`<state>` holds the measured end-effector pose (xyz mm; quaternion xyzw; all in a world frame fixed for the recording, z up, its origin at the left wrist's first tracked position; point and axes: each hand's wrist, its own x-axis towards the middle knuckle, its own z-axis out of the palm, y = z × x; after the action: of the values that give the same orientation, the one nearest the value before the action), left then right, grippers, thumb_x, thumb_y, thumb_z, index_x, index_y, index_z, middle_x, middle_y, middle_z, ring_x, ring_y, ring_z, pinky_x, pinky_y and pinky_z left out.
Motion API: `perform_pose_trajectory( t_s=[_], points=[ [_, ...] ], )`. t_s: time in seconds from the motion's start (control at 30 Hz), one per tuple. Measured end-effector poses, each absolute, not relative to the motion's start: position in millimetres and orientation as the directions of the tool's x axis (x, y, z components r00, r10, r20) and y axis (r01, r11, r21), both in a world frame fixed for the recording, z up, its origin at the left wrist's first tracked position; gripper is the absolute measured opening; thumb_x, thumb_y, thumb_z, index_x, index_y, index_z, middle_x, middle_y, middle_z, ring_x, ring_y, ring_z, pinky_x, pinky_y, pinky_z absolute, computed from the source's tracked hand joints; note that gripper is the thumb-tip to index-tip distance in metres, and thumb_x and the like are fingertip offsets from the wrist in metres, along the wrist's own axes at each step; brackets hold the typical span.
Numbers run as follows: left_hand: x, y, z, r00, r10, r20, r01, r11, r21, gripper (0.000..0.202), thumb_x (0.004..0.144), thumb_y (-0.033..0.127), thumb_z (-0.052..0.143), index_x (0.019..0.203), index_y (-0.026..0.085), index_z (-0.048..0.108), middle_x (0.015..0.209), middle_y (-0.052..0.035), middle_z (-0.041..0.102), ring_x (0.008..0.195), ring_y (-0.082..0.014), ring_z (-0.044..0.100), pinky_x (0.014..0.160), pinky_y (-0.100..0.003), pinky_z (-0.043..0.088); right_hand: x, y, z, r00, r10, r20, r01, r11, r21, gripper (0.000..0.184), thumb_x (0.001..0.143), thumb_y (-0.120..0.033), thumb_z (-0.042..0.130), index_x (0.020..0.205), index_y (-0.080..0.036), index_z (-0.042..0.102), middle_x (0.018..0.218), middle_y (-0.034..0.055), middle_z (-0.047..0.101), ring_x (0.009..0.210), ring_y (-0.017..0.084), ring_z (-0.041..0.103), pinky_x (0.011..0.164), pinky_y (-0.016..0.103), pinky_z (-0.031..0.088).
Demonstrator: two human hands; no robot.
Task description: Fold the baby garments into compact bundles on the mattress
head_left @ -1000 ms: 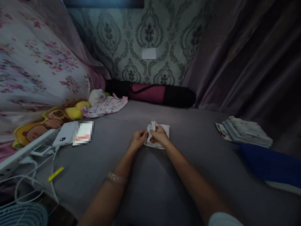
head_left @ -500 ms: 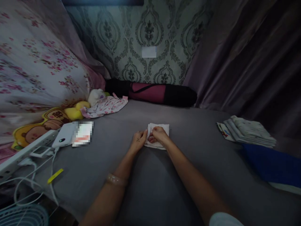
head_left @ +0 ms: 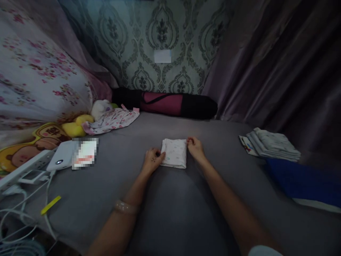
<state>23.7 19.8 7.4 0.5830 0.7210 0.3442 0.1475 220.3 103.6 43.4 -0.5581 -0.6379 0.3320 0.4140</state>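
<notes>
R hand (head_left: pixel 195 147) shifted to cloth (head_left: pixel 174 153) edge; folded stack (head_left: pixel 277 142) well R.

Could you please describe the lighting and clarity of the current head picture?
Head view: dim, with the right curtain falling into near-black; head view: folded cloth bright against the grey sheet, its print faint; head view: a pixelated patch hides detail by the white device.
</notes>
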Motion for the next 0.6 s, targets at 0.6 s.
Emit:
perform_pose_trajectory(
  t_s=[0.6],
  points=[
    [22,12,5,-0.221,0.955,0.2,0.711,0.017,0.703,0.024,0.08,0.024,0.057,0.103,0.02,0.064,0.092,-0.0053,0.062,0.09,-0.0194,0.056,0.089,-0.037,0.041,188,77,13,-0.397,0.909,0.125,0.864,0.416,-0.283,0.066,0.095,-0.044,0.024,0.146,-0.002,0.027,0.153,0.0178,0.024,0.142,0.029,0.018,0.114,0.045,0.012]
  ],
)
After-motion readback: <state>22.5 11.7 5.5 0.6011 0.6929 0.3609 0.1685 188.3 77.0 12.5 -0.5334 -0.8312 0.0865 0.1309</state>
